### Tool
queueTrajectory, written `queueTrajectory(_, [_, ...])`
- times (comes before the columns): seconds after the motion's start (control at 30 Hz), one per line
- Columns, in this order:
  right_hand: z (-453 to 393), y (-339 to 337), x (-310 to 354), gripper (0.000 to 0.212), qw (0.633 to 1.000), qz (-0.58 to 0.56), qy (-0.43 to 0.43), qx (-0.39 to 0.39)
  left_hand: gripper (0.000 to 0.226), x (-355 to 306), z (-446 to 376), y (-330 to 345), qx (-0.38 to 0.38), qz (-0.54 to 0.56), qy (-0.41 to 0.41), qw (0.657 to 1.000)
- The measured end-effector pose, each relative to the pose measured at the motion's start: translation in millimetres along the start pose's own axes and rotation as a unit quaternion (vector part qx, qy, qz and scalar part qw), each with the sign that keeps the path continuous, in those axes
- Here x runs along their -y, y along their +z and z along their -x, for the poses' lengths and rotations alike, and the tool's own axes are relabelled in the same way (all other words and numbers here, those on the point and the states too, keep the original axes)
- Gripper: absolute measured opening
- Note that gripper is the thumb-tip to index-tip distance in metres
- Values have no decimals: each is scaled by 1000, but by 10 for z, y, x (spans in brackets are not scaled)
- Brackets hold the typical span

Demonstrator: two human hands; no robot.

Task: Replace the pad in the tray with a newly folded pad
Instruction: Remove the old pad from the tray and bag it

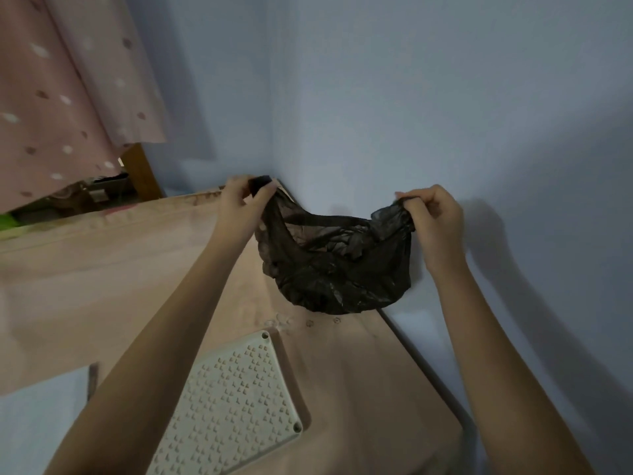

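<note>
Pinching opposite rim edges of the thin crumpled black plastic bag (334, 265), my left hand (239, 204) and right hand (433, 217) closed their fingers, spreading its mouth, presumably for the old pad.

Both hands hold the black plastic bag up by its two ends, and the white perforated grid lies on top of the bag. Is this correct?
Not quite. In the head view the left hand and right hand do hold the black plastic bag up by its two ends, but the white perforated grid does not lie on the bag. It lies on the pink cloth, nearer the camera and apart from the bag.
</note>
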State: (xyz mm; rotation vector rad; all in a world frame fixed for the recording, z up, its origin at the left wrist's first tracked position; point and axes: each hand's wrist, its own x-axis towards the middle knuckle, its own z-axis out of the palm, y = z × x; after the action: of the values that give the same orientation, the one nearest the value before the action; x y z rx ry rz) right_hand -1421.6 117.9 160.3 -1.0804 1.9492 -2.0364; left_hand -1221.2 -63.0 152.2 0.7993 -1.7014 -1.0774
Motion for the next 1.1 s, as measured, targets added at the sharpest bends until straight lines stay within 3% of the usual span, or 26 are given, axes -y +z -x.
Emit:
queueTrajectory(0.07, [8, 84, 18, 11, 999, -30, 10, 30, 3, -65, 29, 81, 15, -55, 42, 997])
queueTrajectory(0.13, [26, 169, 27, 13, 994, -77, 38, 70, 4, -135, 82, 161, 66, -37, 55, 996])
queueTrajectory(0.23, [69, 251, 4, 15, 985, -108, 72, 115, 12, -232, 194, 287, 191, 45, 0, 981])
queueTrajectory(0.3, [92, 272, -16, 23, 982, -111, 80, 131, 20, -273, 261, 377, 230, 59, 3, 971])
queueTrajectory(0.37, [120, 279, -47, 27, 979, -104, 74, 159, 25, -279, 312, 461, 234, 50, 19, 971])
queueTrajectory(0.53, [186, 281, -96, 26, 963, -94, 70, 243, 10, -213, 393, 545, 246, 117, -32, 962])
queueTrajectory(0.73, [242, 324, -122, 32, 965, -45, 83, 244, 20, -159, 443, 531, 278, 125, -33, 952])
queueTrajectory(0.93, [298, 370, -113, 41, 948, -100, 131, 271, 25, -100, 480, 522, 229, 219, -112, 942])
queueTrajectory(1.1, [428, 385, -95, 34, 936, -65, 121, 325, 33, -83, 526, 538, 223, 149, -124, 955])
